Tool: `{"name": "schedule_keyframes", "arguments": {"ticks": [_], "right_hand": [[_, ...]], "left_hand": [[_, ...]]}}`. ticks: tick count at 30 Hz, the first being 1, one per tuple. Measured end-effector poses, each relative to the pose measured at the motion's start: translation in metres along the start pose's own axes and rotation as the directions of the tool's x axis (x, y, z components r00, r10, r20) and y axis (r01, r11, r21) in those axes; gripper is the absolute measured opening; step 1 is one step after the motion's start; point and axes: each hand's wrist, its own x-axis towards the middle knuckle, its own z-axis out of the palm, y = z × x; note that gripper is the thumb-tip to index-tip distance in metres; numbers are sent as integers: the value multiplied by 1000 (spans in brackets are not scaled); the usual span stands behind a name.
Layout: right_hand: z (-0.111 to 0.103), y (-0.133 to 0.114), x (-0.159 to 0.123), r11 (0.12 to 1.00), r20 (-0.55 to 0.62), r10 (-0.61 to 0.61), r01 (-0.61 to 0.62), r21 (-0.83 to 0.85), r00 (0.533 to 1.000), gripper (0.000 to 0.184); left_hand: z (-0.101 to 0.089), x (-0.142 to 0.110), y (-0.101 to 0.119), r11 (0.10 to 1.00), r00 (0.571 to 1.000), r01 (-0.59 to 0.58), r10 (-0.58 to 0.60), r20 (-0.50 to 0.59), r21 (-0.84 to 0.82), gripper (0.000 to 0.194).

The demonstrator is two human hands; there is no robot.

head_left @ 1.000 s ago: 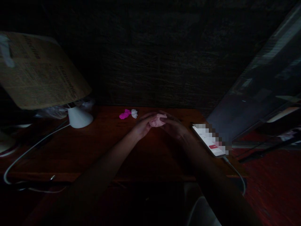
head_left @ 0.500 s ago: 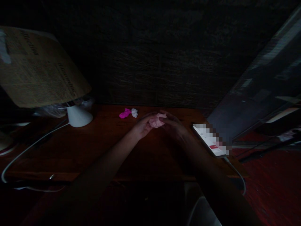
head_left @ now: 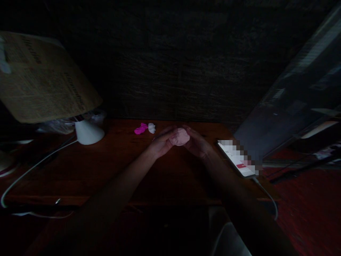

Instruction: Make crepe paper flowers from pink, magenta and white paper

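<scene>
A pale pink, soft-looking lump, like modelling clay (head_left: 180, 137), is held between my two hands above the wooden table. My left hand (head_left: 162, 143) curls round its left side, with the thumb lying along the top. On the other side my right hand (head_left: 196, 143) closes against it, its fingers partly hidden behind the lump. Beyond my left hand lie a bright magenta lump (head_left: 141, 128) and a small white lump (head_left: 151, 128), side by side and apparently touching.
A lamp with a newsprint shade (head_left: 48, 78) and white base (head_left: 88, 133) stands at the left, its cord trailing over the table (head_left: 112, 167). A lit phone (head_left: 236, 158) with a plugged-in cable (head_left: 269, 195) lies at the right edge. A dark brick wall (head_left: 170, 71) rises behind.
My right thumb has moved off the front of the pink lump, so more of its rounded face shows. Both hands stay round it in nearly the same place.
</scene>
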Motion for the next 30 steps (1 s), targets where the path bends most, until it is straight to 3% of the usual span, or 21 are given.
{"name": "schedule_keyframes", "arguments": {"ticks": [5, 12, 23, 30], "right_hand": [[-1, -2, 0, 1000, -24, -16, 16, 14, 1000, 18], [-6, -3, 3, 998, -42, -46, 47, 38, 998, 17], [-4, -3, 2, 999, -5, -48, 48, 11, 999, 20], [-1, -6, 1, 990, -58, 96, -90, 105, 994, 16]], "left_hand": [[1, -2, 0, 1000, 997, -22, 21, 69, 20, 17], [5, -9, 3, 991, 978, -65, 41, 206, 114, 46], [0, -7, 4, 993, 986, -69, 53, 156, 100, 45], [2, -10, 9, 995, 966, -49, 26, 256, 84, 50]]}}
